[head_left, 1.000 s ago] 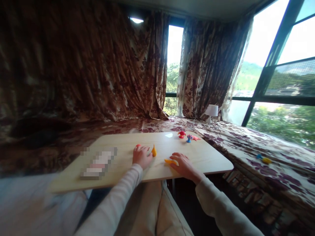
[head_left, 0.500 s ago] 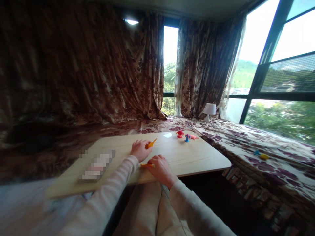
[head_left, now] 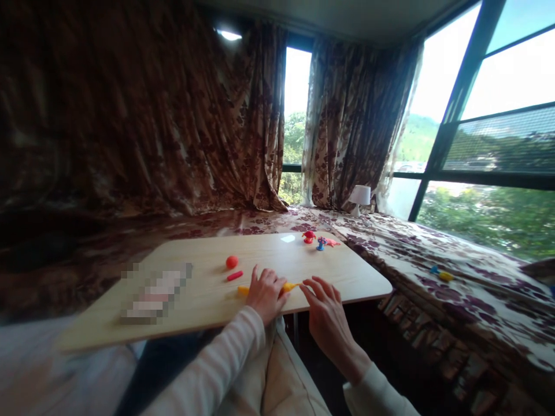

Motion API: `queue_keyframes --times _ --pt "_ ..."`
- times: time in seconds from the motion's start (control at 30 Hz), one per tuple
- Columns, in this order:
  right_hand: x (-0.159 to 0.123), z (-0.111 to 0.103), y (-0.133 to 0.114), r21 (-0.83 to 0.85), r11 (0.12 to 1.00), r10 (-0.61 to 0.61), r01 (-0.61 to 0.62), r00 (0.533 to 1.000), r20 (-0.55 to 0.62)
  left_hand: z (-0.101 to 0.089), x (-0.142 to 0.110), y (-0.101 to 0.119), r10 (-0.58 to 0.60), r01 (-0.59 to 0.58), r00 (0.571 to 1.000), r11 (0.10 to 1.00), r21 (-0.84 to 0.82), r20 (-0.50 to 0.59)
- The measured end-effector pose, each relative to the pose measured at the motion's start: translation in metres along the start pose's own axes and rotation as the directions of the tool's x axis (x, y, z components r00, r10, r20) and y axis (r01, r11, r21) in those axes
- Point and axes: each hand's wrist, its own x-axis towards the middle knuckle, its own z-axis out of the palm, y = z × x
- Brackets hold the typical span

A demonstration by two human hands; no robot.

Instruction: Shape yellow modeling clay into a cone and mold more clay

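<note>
On the table, near its front edge, my left hand (head_left: pixel 265 293) is closed on a yellow teardrop-shaped piece (head_left: pixel 288 286) that looks like modelling clay. My right hand (head_left: pixel 327 306) pinches the thin pointed end of that piece with thumb and forefinger. A flatter yellow strip (head_left: pixel 243 290) lies just left of my left hand, partly hidden by it. Farther back and to the left are an orange-red ball (head_left: pixel 232 262) and a short pinkish-red roll (head_left: pixel 235 276), both apart from my hands.
At the far right of the pale table (head_left: pixel 195 254) stand a red figure (head_left: pixel 309 237) and a blue one (head_left: pixel 321 244), beside a pink flat shape (head_left: pixel 332 242). A pixelated object (head_left: pixel 156 293) lies left. A white lamp (head_left: pixel 361 195) and a blue-yellow item (head_left: pixel 444 275) rest on flowered cloth.
My left hand has moved right and nearer with the teardrop piece, uncovering the ball and roll. My right hand let go of the yellow strip and now pinches the teardrop's tip.
</note>
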Motion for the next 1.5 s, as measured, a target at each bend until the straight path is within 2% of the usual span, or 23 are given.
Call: queue_keyframes --times 0.13,0.23,0.33,0.63,0.87,1.07,1.17,1.37,1.5 --pt "0.003 0.017 -0.001 -0.013 1.0 -0.022 0.023 0.997 0.08 -0.001 -0.005 -0.002 0.007 -0.007 1.0 1.0 -0.01 -0.003" --pt "0.008 0.023 -0.005 0.008 0.999 -0.038 0.037 0.992 0.123 -0.007 -0.007 -0.003 0.056 -0.056 0.998 0.998 -0.015 -0.008" --pt "0.011 0.023 -0.01 0.029 0.999 -0.03 0.026 0.988 0.15 -0.013 -0.006 -0.001 0.071 -0.071 0.997 0.997 -0.013 -0.005" --pt "0.002 0.022 -0.014 -0.014 0.999 0.033 -0.031 0.975 0.219 -0.025 -0.011 0.004 -0.011 0.015 0.999 0.996 -0.09 0.051" --pt "0.021 0.018 -0.021 -0.066 0.995 0.088 -0.07 0.942 0.324 -0.021 -0.004 0.005 -0.019 0.018 0.998 1.0 0.024 0.054" --pt "-0.001 0.007 -0.027 -0.021 0.999 -0.038 0.048 0.945 0.326 -0.031 -0.02 0.012 0.057 -0.057 0.998 0.998 0.018 0.01" --pt "0.002 0.007 -0.029 -0.025 0.999 -0.022 0.033 0.937 0.347 -0.03 -0.016 0.013 0.029 -0.029 0.999 0.999 0.03 0.02" --pt "0.034 0.015 -0.033 -0.048 0.999 0.025 -0.007 0.925 0.38 -0.021 0.003 0.007 -0.031 0.023 0.998 0.991 0.13 0.06" --pt "0.013 0.016 -0.033 -0.038 0.999 0.013 0.0 0.934 0.358 -0.024 -0.012 0.014 0.013 -0.014 1.0 0.995 0.094 0.009"
